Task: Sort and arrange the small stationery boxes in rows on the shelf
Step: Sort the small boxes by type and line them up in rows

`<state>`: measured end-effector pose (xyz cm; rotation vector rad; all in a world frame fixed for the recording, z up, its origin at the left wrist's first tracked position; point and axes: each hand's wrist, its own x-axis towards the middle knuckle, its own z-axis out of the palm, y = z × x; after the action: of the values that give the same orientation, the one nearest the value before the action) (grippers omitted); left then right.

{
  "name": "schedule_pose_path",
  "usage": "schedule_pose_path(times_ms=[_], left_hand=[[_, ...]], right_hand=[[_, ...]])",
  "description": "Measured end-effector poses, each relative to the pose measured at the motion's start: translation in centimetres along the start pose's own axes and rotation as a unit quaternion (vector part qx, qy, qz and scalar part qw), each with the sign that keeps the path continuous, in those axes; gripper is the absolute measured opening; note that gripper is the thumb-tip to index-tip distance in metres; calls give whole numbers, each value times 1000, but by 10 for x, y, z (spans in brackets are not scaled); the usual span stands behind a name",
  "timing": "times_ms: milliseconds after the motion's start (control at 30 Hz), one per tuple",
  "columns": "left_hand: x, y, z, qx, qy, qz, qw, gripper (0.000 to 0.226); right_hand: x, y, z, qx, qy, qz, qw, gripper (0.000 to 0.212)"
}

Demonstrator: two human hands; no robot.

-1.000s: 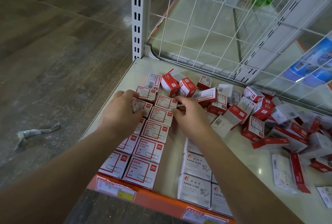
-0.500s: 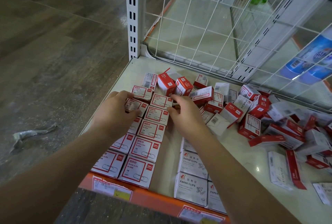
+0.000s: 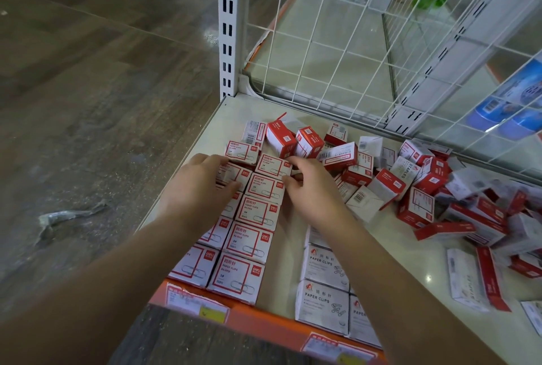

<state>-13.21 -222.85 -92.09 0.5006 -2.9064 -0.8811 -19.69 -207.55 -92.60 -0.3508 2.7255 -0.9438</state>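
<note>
Two neat rows of red-and-white paper clip boxes (image 3: 252, 240) run along the left side of the pale shelf (image 3: 404, 262). At their far end my left hand (image 3: 199, 191) curls over a box (image 3: 237, 172) in the left row, thumb on its near edge. My right hand (image 3: 313, 188) pinches the right side of the far box (image 3: 272, 166) in the right row between forefinger and thumb. A loose heap of red-and-white boxes (image 3: 422, 188) lies jumbled to the right of my hands.
White paper clip boxes (image 3: 322, 300) stand in a row near the front under my right forearm. A staples box (image 3: 469, 279) lies at the right. A wire mesh panel (image 3: 337, 42) backs the shelf, beside a slotted upright (image 3: 228, 27). An orange price rail (image 3: 264, 323) marks the front edge.
Both hands stay at the far end of the two rows, with only small finger shifts on the same boxes. The view has drifted slightly.
</note>
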Motion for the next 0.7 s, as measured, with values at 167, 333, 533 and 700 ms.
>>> schedule_pose_path(times_ms=[167,333,533,700], left_hand=[[-4,6,-5,108,-27,20,994,48],[-7,12,-7,173,-45,29,983,47],[-11,19,-13,157,-65,-11,985,43],[-10,21,-17,133,-74,-41,988,38]], right_hand=[[-5,-3,-2,-12,-14,1,1000,38],[-4,-2,-7,0,-46,-11,999,39],[-4,-2,-10,2,-56,-3,998,38],[-5,-6,-5,-26,-36,18,999,40]])
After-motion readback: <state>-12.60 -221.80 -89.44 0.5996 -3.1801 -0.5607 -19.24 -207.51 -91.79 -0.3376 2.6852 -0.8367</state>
